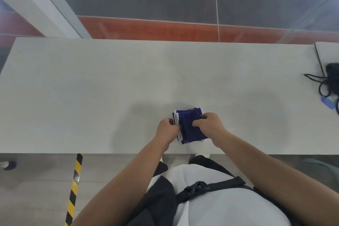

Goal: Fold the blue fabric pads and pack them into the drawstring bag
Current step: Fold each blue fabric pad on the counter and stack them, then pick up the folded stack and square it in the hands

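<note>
Head view: both hands' fingers [197,122] pinch the blue fabric pads [189,128] near the counter [91,88] front edge, mid-fold; bagging probably follows.

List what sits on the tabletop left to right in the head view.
left hand → blue fabric pads → right hand → black drawstring bag with cords and a blue tag at the far right edge of the table.
</note>
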Available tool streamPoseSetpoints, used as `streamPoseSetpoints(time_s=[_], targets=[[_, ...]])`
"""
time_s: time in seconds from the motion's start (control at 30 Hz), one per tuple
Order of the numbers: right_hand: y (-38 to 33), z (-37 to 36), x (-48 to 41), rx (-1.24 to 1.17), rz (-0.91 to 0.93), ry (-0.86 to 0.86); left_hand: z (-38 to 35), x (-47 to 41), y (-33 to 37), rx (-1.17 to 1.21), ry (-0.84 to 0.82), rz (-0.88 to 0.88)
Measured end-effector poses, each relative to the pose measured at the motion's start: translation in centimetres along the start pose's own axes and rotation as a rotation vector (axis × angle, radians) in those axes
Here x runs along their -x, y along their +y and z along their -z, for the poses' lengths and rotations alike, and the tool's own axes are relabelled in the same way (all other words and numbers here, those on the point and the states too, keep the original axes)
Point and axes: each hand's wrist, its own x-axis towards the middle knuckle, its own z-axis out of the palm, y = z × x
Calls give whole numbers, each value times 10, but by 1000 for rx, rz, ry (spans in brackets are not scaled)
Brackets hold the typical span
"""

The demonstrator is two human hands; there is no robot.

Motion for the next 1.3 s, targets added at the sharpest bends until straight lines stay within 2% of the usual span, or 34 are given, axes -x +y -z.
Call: streamPoseSetpoints(time_s=[0.13,0.27,0.43,0.53,0.67,0.83,0.93,1.03,1.17,1.23,1.3], targets=[[3,8,-1,132,71,48,-3,-2,2,33,19,35],[11,23,-1,30,19,-19,-5,2,5,109,3,68],[32,38,-3,-78,27,-75,-3,16,15,231,-181,40],[43,38,-4,-92,64,-61,-7,17,14,201,-293,-20],[56,38,-3,-114,118,-10,-19,12,11,154,-251,-33],[67,35,4,3,193,30,-25,18,24,-19,-231,-107],[60,45,12,99,283,62,-21,24,36,-140,-218,-188],[43,69,24,339,438,61,-11,39,57,-274,-257,-331],[5,104,51,542,552,-65,3,67,91,-565,-305,-605],[-14,111,63,611,587,-108,8,80,107,-609,-365,-668],[-26,113,69,573,593,-178,12,89,119,-643,-404,-733]])
